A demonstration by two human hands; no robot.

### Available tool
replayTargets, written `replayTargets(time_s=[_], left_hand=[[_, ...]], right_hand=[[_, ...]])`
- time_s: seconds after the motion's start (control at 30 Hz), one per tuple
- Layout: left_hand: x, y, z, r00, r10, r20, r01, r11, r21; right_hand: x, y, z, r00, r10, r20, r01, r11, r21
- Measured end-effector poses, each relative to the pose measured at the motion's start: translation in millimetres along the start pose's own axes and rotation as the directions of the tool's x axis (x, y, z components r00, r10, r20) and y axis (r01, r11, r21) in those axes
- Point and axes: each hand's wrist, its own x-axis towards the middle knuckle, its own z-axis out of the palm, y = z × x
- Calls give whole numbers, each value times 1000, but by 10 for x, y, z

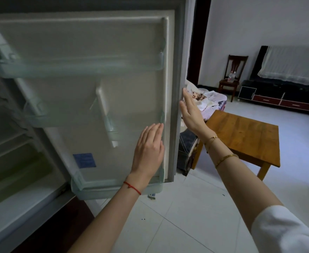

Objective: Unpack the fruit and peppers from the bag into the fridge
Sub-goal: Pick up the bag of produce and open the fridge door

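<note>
Nearest the lens, a white sleeve covers the right forearm, and both arms reach forward from it toward the fridge door. Left hand lies flat and open, fingers together, palm against the door's inner liner near its free edge, gripping nothing. Right hand is likewise open and empty, its palm turned toward the outer edge of the door, at or just beside it; contact cannot be confirmed. Beyond the left hand run clear door shelves, apparently bare, and further left the fridge interior shows dim shelves. No bag, fruit or peppers can be made out anywhere; they may be out of view. Behind the right hand sits a wooden table and a heap of cloth. Judging by the hands, the door is being steadied or swung: best kept fully open, guided by the edge rather than the shelves.
</note>
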Motion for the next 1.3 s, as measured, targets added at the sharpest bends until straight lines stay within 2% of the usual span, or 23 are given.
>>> replayTargets(time_s=[0.27,0.53,0.67,0.87,1.1,1.3], left_hand=[[481,-35,397,995,-102,18,101,992,81],[795,45,670,967,-247,-59,252,961,112],[790,78,695,957,-271,-108,280,956,83],[724,149,652,958,-267,-106,277,957,87],[602,334,565,943,-321,-92,331,933,143],[256,533,321,871,-465,-158,484,868,113]], right_hand=[[671,318,114,996,-55,76,51,997,56],[1085,690,188,972,-177,157,160,981,114],[1065,822,208,960,-240,146,216,962,164],[1001,843,189,958,-250,143,213,949,231],[785,815,35,945,-288,157,252,944,213],[327,723,-82,924,-347,160,315,929,196]])
